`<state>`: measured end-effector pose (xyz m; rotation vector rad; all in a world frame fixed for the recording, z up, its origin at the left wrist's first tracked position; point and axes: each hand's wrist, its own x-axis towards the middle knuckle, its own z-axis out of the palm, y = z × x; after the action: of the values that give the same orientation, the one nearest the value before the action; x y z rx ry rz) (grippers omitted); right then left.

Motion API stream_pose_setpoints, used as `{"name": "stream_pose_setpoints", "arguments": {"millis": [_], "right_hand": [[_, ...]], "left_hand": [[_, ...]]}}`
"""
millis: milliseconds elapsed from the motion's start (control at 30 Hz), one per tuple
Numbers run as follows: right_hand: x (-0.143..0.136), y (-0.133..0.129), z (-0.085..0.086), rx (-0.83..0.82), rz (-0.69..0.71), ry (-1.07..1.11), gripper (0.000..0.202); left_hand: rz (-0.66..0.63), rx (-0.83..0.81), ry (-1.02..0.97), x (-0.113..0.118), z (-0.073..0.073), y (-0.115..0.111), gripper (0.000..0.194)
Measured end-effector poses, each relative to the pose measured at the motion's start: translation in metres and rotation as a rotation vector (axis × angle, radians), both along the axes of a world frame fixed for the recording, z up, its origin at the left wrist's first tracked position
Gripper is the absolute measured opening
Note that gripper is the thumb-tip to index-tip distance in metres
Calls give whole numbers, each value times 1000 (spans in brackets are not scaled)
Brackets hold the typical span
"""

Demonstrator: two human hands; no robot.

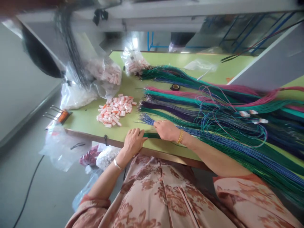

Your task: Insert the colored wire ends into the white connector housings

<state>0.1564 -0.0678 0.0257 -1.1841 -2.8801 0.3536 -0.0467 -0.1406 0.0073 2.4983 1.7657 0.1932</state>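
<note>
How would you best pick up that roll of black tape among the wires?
Probably from straight above, pinching the rim with a thumb outside and a finger in the hole. The roll of black tape seems to lie flat on the green table, hole upward. Pink wires run close on its near side and a blue-green bundle on its far side, so sideways fingers might snag.
</note>
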Motion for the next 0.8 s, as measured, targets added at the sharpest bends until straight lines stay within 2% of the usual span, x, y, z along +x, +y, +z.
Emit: {"name": "stream_pose_setpoints", "arguments": {"millis": [67,133,200,300,433,567,667,733,800], "right_hand": [[0,0,4,-41,-37,43,18],[0,2,8,-97,-70,131,15],[0,5,9,-163,-100,249,11],[-5,9,10,-250,-151,379,8],[-26,13,10,-310,-166,444,7],[-51,17,5,-344,-153,494,6],[-59,19,1,-360,-171,529,6],[-56,18,0,-399,-186,577,7],[-50,15,0,-445,-204,638,8]], "left_hand": [[-5,25,-78,-5,1,-1,37],[46,106,-197,-16,1,-2,36],[201,211,-276,-32,0,1,33],[443,265,-211,-61,-4,11,35],[507,190,-113,-84,-9,26,34],[544,211,-143,-87,-9,29,23],[549,275,-380,-78,-4,25,20],[582,227,-684,-66,0,22,19],[577,58,-1109,-48,4,20,25]]}}
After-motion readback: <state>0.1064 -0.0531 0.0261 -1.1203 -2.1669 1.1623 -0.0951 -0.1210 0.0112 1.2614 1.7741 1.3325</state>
